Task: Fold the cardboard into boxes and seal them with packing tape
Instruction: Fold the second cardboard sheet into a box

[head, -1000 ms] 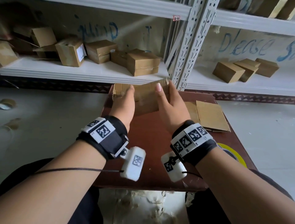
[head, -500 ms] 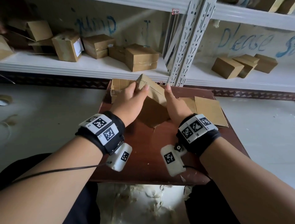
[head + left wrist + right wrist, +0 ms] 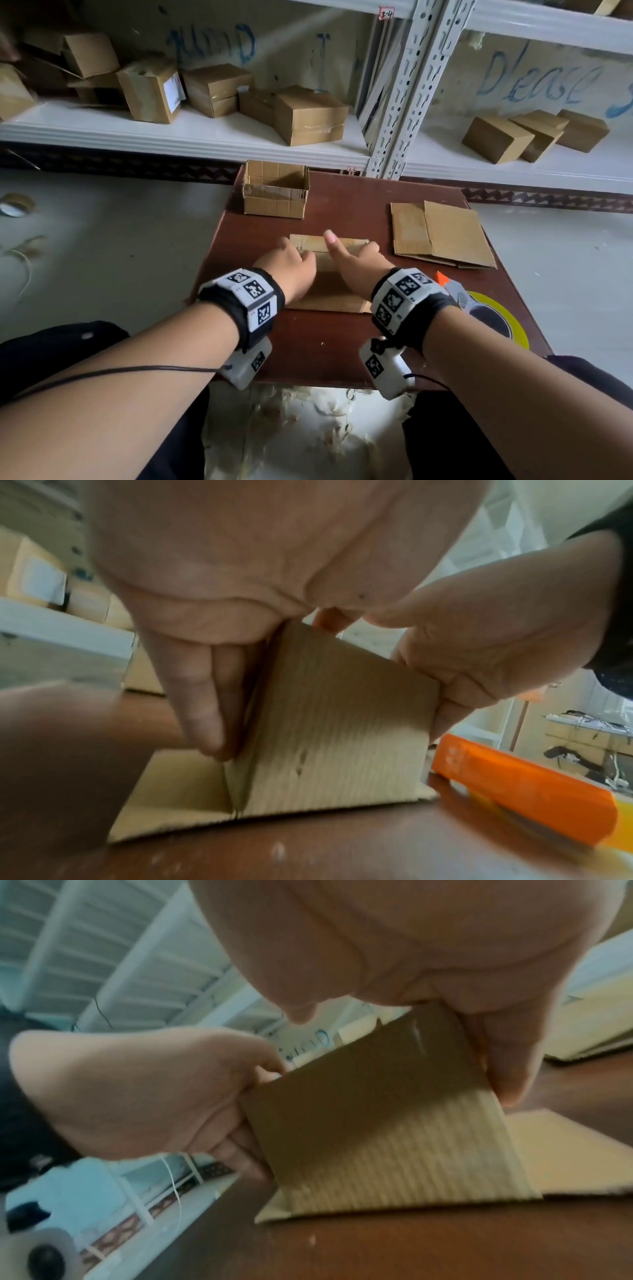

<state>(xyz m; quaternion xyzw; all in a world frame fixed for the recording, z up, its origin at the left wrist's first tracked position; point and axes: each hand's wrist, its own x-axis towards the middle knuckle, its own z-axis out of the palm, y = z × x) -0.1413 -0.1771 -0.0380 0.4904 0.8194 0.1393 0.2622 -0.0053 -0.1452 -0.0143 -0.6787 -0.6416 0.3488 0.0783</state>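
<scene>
Storeroom with white metal shelving [image 3: 191, 135] and a dark red-brown wooden table [image 3: 318, 346], the landmark for all that follows. Item one: cardboard blank [image 3: 327, 284], corrugated, tan, ribbed on its face, at the table's middle near the front edge. The left hand [image 3: 291, 267] grips its left side, fingers [image 3: 202, 696] curled down against the board's edge; the right hand [image 3: 356, 263] grips its right side, fingers wrapped round that edge and thumb laid along the top, pointing away from the person. Between the two hands one rectangular panel stands tilted up from the tabletop, its flutes running from the table upward; its lower flaps lie flat on the wood, and the piece's long axis runs left to right. Item two: open-topped cardboard box [image 3: 275, 190], upright, at the table's far edge left of centre. Item three: flat cardboard stack [image 3: 442, 234], on the table's right side. Item four: tape dispenser with orange part [image 3: 445, 279] and yellow tape roll [image 3: 496, 318], at the table's right front corner. Item five: closed cardboard boxes [image 3: 308, 114], on the shelf beyond the table.
</scene>
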